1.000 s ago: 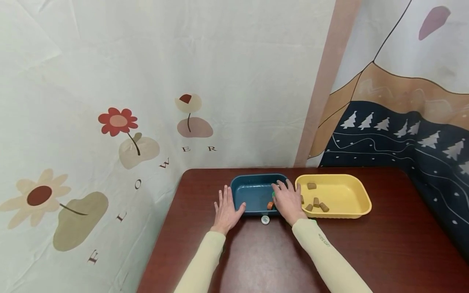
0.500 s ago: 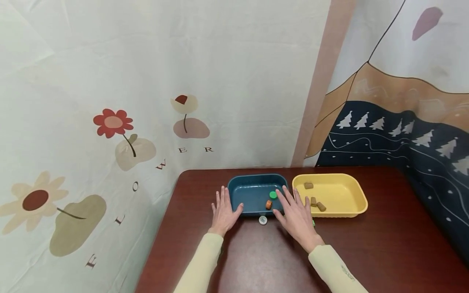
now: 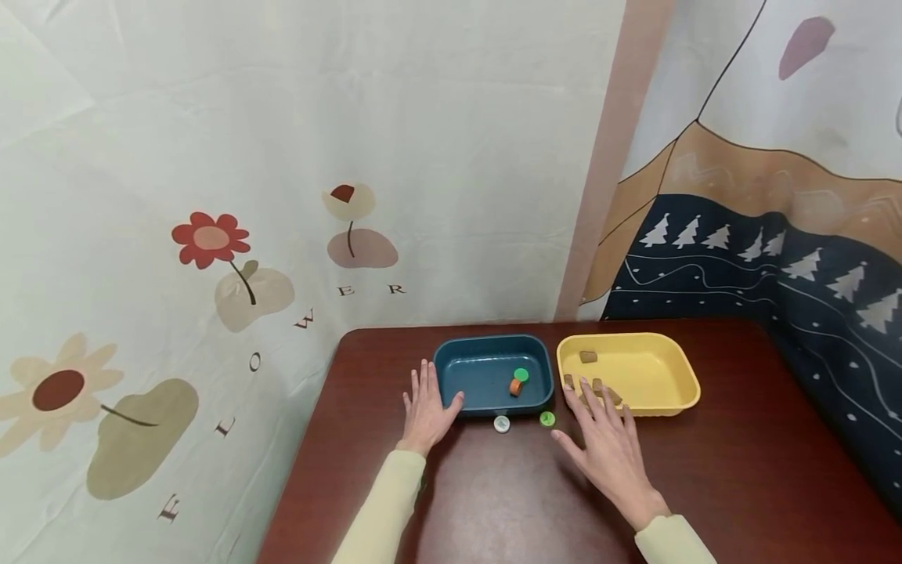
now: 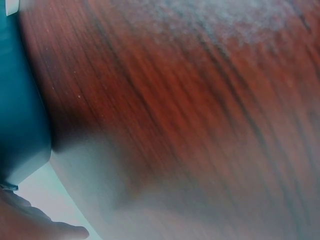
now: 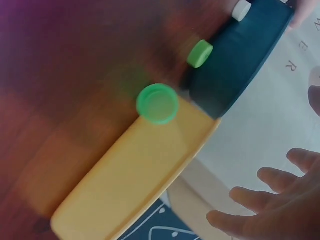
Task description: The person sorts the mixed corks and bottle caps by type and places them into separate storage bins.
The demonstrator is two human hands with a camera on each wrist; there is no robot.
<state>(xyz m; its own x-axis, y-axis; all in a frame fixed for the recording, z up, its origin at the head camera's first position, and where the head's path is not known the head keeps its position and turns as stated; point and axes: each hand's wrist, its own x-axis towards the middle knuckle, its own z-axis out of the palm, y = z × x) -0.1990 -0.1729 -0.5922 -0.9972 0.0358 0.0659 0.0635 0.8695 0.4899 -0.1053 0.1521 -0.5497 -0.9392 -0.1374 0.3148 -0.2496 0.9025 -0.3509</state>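
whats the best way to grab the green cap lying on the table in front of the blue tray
Pinch the green cap across its round rim, thumb and forefinger on opposite sides, coming straight down from above. It lies flat and low on the table, close to the blue tray, so a sideways approach probably has little room. The right hand is nearest.

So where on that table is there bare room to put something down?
The dark red wooden table is bare right of the right hand and in front of the yellow plastic tray. Bare too: the strip between the sleeves. It is crowded before the blue plastic tray, where a white cap and green cap lie between the hands.
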